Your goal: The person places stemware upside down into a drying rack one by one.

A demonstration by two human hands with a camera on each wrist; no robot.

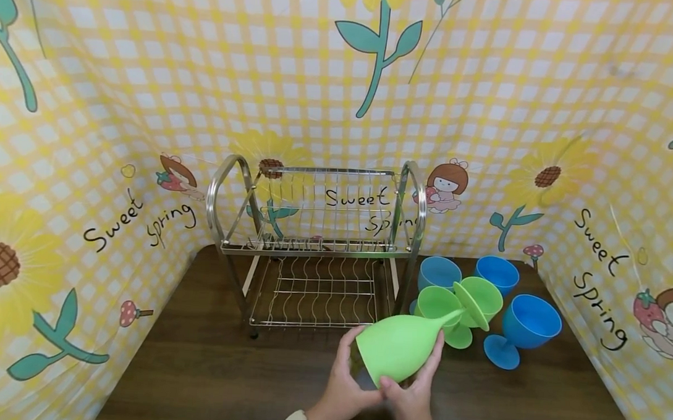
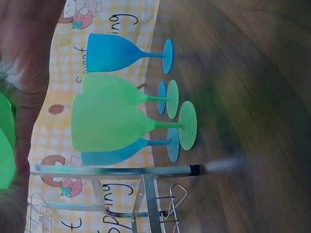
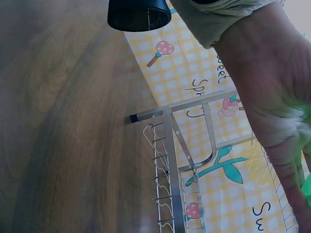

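A light green plastic goblet (image 1: 401, 348) is held tilted between both hands, above the table's front part. Its mouth faces lower left and its stem points up to the right, the round foot overlapping the goblets behind. My left hand (image 1: 344, 380) grips the bowl near the rim from the left. My right hand (image 1: 416, 386) holds the bowl from the right, thumb near the rim and fingers along the far side. In the left wrist view part of the held goblet shows beside the left palm (image 2: 24, 63); the right wrist view shows only a green sliver beside the right hand (image 3: 272, 92).
Two green goblets (image 1: 438, 300) and three blue goblets (image 1: 532, 322) stand upright on the right of the brown wooden table (image 1: 197, 378). A two-tier metal dish rack (image 1: 307, 253) stands at the middle back. Yellow checked cloth (image 1: 297, 66) hangs behind and at both sides.
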